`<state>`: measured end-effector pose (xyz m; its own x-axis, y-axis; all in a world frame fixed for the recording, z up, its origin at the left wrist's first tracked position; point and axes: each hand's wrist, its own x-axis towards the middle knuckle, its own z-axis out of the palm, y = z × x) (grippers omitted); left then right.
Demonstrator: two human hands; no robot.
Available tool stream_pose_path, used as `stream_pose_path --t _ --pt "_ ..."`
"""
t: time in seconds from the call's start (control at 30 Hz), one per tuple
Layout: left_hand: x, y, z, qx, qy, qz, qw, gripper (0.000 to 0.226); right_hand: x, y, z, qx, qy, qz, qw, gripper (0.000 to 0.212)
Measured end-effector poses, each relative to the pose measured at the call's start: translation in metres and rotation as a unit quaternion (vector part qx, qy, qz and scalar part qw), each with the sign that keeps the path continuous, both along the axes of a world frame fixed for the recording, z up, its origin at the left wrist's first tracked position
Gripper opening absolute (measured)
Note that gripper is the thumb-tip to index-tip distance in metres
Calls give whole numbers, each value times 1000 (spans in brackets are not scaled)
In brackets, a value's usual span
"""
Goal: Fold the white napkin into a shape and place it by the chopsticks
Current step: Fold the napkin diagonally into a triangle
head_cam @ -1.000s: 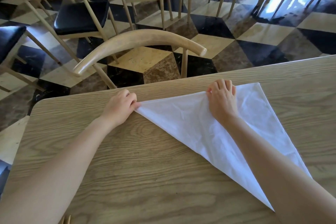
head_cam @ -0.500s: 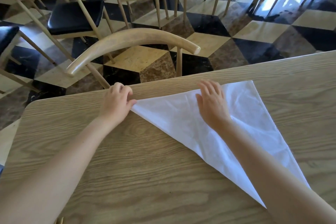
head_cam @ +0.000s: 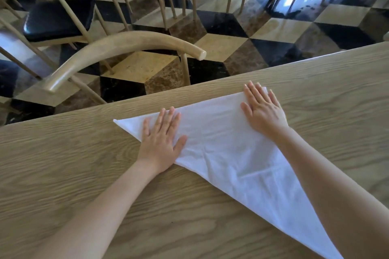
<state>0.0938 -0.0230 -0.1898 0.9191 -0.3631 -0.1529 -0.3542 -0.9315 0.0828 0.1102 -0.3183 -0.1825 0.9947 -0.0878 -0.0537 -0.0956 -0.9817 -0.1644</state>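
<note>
The white napkin (head_cam: 221,149) lies flat on the wooden table (head_cam: 73,164), folded into a long triangle. One tip points left near the far table edge and another runs to the bottom right under my right forearm. My left hand (head_cam: 162,139) rests palm down on the napkin's left part, fingers spread. My right hand (head_cam: 262,109) lies flat on the napkin's far right corner, fingers apart. Neither hand grips the cloth. No chopsticks are in view.
A wooden chair with a curved backrest (head_cam: 117,48) stands just beyond the table's far edge. More chairs with dark seats (head_cam: 56,19) fill the checkered floor behind it. The table's far edge (head_cam: 210,84) runs close to the napkin.
My left hand let go of the napkin's left tip and now lies flat on the cloth. My right hand slid right to the far corner. The view has shifted left.
</note>
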Motion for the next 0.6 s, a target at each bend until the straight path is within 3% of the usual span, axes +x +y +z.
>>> stream_pose_path --t 0.2,0.27,0.4,0.6 --pt "3 -6 9 5 32 28 999 68 8 -5 13 -9 31 -44 998 59" --pt "-8 -28 15 -46 46 48 997 62 -17 33 19 32 0 -33 999 58" --pt "-45 -69 9 -70 -4 -23 997 65 -81 112 11 79 -10 9 997 59" --pt "-42 -47 -1 -52 -39 -46 997 68 -114 87 -1 52 -15 -51 997 61"
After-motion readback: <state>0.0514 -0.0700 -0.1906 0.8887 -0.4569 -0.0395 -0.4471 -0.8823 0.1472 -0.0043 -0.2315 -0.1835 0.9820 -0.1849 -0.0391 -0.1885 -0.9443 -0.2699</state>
